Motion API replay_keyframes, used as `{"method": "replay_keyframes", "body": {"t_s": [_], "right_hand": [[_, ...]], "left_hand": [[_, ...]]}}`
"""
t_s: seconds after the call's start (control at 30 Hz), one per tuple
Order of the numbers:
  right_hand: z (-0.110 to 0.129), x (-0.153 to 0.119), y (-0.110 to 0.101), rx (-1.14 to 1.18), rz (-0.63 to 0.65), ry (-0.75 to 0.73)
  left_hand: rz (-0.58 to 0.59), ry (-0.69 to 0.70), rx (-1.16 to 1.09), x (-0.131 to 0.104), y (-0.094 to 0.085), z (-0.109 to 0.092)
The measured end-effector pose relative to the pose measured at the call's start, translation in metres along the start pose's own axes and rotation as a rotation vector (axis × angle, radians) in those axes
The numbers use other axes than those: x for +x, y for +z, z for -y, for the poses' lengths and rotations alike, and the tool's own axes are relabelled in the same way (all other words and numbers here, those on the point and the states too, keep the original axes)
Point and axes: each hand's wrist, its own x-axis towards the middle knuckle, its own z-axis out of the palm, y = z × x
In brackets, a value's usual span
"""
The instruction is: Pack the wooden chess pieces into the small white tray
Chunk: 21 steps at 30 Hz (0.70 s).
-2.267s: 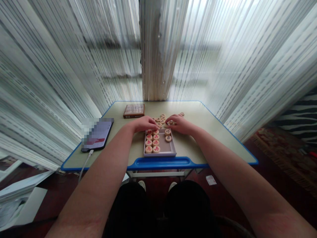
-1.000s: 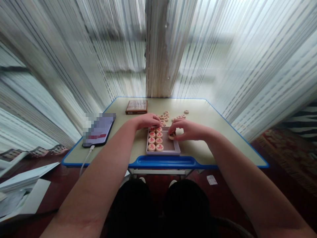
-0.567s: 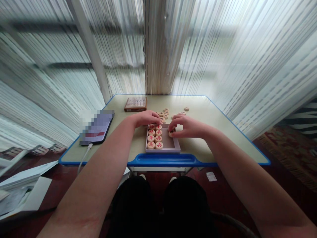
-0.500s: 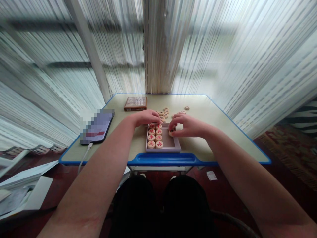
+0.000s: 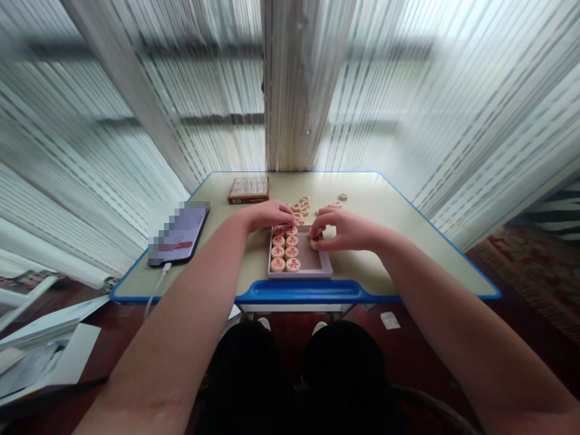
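Observation:
An open shallow box (image 5: 301, 275) near the table's front edge holds two columns of round wooden pieces with red characters (image 5: 292, 253) on its left side. Its right part shows bare bottom. My right hand (image 5: 339, 228) pinches a round piece with a dark character (image 5: 316, 242) at the box's right side. At the box's back edge is my left hand (image 5: 272, 214), fingers bent down and together near the back row; whatever they may hold is hidden. Loose pieces (image 5: 304, 211) lie just behind the box, between the hands.
A brown flat box (image 5: 249, 190) lies at the table's back left. On the left side rests a phone (image 5: 181, 232) with a white cable (image 5: 156, 290). A single piece (image 5: 343, 197) sits at the back right. A blue trough (image 5: 303, 292) runs along the front edge.
The view has shifted slightly. My right hand's piece sits a little differently, over the box's right part. My left hand has hardly moved.

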Motion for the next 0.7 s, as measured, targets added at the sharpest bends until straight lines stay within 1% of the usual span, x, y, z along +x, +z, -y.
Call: {"method": "replay_keyframes", "body": {"t_s": [0.17, 0.23, 0.3, 0.43, 0.47, 0.5, 0.57, 0.6, 0.63, 0.67, 0.7], "right_hand": [[0.002, -0.002, -0.005, 0.039, -0.006, -0.002], [0.001, -0.002, -0.006, 0.068, -0.047, 0.01], [-0.003, -0.001, -0.006, 0.088, -0.133, 0.045], [-0.019, 0.005, 0.002, 0.058, -0.374, 0.166], [-0.024, 0.007, 0.005, 0.041, -0.402, 0.188], [-0.029, 0.01, 0.009, 0.025, -0.413, 0.202], [-0.038, 0.015, 0.015, 0.009, -0.391, 0.202], [-0.042, 0.017, 0.018, 0.007, -0.378, 0.194], [-0.046, 0.02, 0.02, 0.007, -0.368, 0.185], [-0.048, 0.022, 0.022, 0.007, -0.359, 0.173], [-0.05, 0.024, 0.024, 0.005, -0.346, 0.159]], "left_hand": [[-0.008, 0.01, -0.006, 0.0, 0.0, 0.001], [-0.051, 0.009, -0.014, 0.0, 0.001, 0.0], [-0.129, 0.001, -0.024, 0.001, 0.002, -0.001], [-0.3, 0.001, -0.043, 0.008, 0.003, 0.001], [-0.354, 0.014, -0.024, 0.011, 0.002, 0.003], [-0.411, 0.047, 0.008, 0.013, 0.001, 0.006], [-0.53, 0.155, 0.12, 0.018, -0.002, 0.012], [-0.567, 0.202, 0.186, 0.02, -0.003, 0.015], [-0.575, 0.232, 0.259, 0.021, -0.004, 0.017], [-0.56, 0.243, 0.315, 0.022, -0.004, 0.019], [-0.52, 0.244, 0.358, 0.023, -0.004, 0.021]]}}
